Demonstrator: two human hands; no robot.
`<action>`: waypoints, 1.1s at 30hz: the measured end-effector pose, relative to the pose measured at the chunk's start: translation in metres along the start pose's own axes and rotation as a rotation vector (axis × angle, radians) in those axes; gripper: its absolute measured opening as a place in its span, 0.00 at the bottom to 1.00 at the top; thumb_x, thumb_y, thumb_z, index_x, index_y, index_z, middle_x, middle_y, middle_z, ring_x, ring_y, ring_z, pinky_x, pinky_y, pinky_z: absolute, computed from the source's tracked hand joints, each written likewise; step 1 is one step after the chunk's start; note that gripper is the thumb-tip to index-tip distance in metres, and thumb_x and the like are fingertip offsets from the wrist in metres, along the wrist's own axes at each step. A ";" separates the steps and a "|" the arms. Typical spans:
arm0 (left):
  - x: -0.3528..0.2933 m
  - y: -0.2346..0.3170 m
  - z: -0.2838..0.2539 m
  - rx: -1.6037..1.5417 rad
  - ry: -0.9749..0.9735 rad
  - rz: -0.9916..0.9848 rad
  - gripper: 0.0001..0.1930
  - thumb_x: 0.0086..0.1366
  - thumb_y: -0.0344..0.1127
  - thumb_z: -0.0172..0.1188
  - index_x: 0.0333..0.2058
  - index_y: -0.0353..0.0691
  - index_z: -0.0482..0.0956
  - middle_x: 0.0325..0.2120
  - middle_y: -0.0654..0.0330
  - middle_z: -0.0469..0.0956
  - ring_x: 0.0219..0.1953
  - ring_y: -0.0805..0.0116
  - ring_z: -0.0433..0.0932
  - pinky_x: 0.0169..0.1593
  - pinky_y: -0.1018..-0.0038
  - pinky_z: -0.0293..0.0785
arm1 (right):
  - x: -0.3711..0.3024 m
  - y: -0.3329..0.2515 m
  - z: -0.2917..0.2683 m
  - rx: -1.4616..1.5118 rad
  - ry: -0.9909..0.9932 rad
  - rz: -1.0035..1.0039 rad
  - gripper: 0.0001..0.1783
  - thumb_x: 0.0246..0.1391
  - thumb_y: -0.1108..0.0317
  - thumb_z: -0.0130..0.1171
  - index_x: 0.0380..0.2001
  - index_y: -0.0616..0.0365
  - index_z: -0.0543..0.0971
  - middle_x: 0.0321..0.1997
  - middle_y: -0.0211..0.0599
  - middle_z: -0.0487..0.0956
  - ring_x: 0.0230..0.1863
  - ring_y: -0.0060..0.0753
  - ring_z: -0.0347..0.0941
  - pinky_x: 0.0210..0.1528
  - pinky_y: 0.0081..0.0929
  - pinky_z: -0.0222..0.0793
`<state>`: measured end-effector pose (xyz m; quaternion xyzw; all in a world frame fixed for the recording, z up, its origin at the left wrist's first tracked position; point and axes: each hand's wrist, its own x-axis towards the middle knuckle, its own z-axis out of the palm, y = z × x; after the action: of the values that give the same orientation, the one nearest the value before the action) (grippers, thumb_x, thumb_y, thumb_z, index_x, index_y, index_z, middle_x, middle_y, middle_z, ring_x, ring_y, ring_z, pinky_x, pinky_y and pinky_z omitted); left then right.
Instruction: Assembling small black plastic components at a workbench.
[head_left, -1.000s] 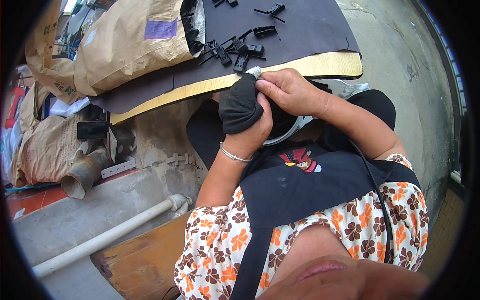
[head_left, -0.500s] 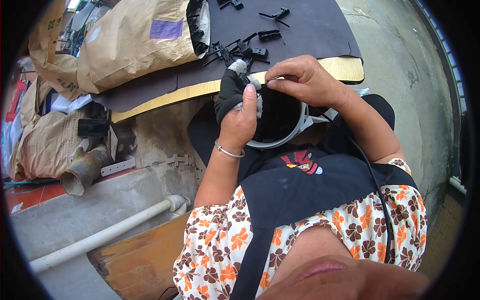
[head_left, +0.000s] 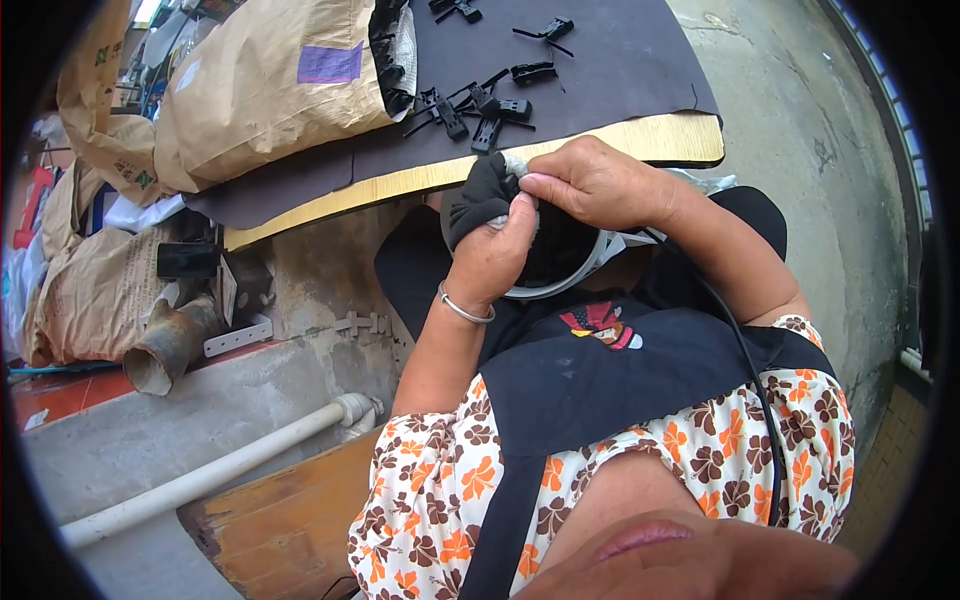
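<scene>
Your dark cloth (head_left: 479, 198) is near the middle of the frame, a little above centre, just off the pale edge of the worktop (head_left: 630, 75) and over a pale-rimmed container (head_left: 583, 273). Your left hand (head_left: 494, 258) is wrapped around its lower side, the thumb lying along it. Your right hand (head_left: 595, 187) has thumb and fingertips drawn together right at the pale upper end; you can't tell from here whether they pinch the cloth or something small.

Expect it to be light and soft, with enough give to fold under your thumb; it should neither slip much nor break, though loose folds could bunch and hide what you want to reach. Your best hold is probably the gathered lower body, leaving the pale end free for a fingertip pinch.

It looks matt black, crumpled and rounded, with whitish, fuzzy-looking patches at the top and beside your left thumb. Beyond it, small black plastic pieces (head_left: 487, 102) lie scattered in the upper middle.
</scene>
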<state>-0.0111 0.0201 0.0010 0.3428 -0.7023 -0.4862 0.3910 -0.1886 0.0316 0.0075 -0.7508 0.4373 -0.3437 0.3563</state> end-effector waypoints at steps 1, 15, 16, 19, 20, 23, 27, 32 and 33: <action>-0.001 -0.001 0.000 0.191 0.010 0.147 0.07 0.56 0.23 0.51 0.34 0.31 0.73 0.30 0.57 0.74 0.31 0.67 0.73 0.37 0.76 0.68 | 0.002 0.000 0.004 0.001 -0.001 -0.001 0.16 0.59 0.63 0.49 0.25 0.65 0.72 0.19 0.51 0.70 0.22 0.52 0.64 0.27 0.36 0.63; -0.016 -0.010 -0.034 0.964 -0.001 0.266 0.15 0.56 0.37 0.59 0.41 0.38 0.76 0.31 0.52 0.77 0.33 0.54 0.76 0.39 0.67 0.72 | 0.020 0.032 0.006 -0.701 0.461 -0.011 0.13 0.52 0.59 0.55 0.23 0.58 0.74 0.20 0.42 0.76 0.27 0.47 0.75 0.28 0.38 0.71; -0.015 -0.013 -0.034 0.963 0.000 0.265 0.15 0.56 0.37 0.59 0.41 0.38 0.76 0.31 0.52 0.77 0.33 0.54 0.76 0.39 0.67 0.72 | 0.022 0.031 0.007 -0.687 0.448 -0.003 0.12 0.51 0.61 0.56 0.24 0.59 0.75 0.21 0.42 0.76 0.27 0.47 0.75 0.28 0.38 0.71; -0.012 -0.018 -0.030 0.879 0.095 0.285 0.15 0.57 0.37 0.61 0.42 0.38 0.76 0.29 0.53 0.76 0.30 0.57 0.75 0.37 0.69 0.71 | 0.019 0.029 0.002 -0.500 0.450 0.011 0.10 0.51 0.64 0.56 0.25 0.60 0.75 0.21 0.39 0.75 0.23 0.40 0.73 0.26 0.33 0.68; -0.010 -0.018 -0.027 0.760 0.170 0.250 0.16 0.57 0.36 0.61 0.43 0.37 0.75 0.28 0.54 0.76 0.28 0.60 0.75 0.36 0.71 0.71 | 0.017 0.027 -0.001 -0.327 0.463 0.020 0.08 0.52 0.66 0.55 0.26 0.61 0.75 0.20 0.35 0.74 0.19 0.34 0.70 0.23 0.28 0.64; -0.001 -0.023 -0.014 0.506 0.273 0.238 0.18 0.59 0.34 0.60 0.47 0.34 0.72 0.28 0.56 0.76 0.27 0.66 0.74 0.35 0.74 0.70 | 0.012 0.020 -0.006 0.192 0.330 0.270 0.10 0.53 0.66 0.55 0.26 0.63 0.74 0.18 0.23 0.69 0.19 0.16 0.61 0.23 0.20 0.58; 0.022 -0.025 -0.004 0.464 0.300 0.390 0.21 0.61 0.31 0.57 0.51 0.29 0.67 0.32 0.56 0.76 0.29 0.69 0.74 0.37 0.77 0.71 | 0.008 0.020 0.004 0.401 0.280 0.261 0.12 0.55 0.65 0.56 0.27 0.64 0.74 0.20 0.16 0.64 0.24 0.09 0.55 0.23 0.16 0.54; 0.017 -0.007 -0.003 0.117 0.140 0.083 0.19 0.65 0.29 0.50 0.53 0.29 0.65 0.31 0.60 0.75 0.31 0.76 0.72 0.36 0.80 0.70 | 0.001 0.005 0.003 0.032 0.302 -0.148 0.09 0.53 0.68 0.59 0.26 0.63 0.72 0.17 0.29 0.66 0.20 0.19 0.58 0.22 0.23 0.57; 0.012 0.004 -0.003 0.066 0.069 -0.025 0.19 0.64 0.29 0.51 0.53 0.29 0.66 0.31 0.61 0.75 0.31 0.77 0.72 0.37 0.81 0.70 | 0.000 0.006 0.003 -0.114 0.339 -0.339 0.10 0.52 0.69 0.60 0.25 0.63 0.72 0.17 0.32 0.66 0.19 0.22 0.59 0.22 0.24 0.57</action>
<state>-0.0138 0.0097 0.0076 0.3807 -0.6998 -0.4557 0.3972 -0.1881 0.0300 0.0012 -0.7640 0.3774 -0.4942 0.1720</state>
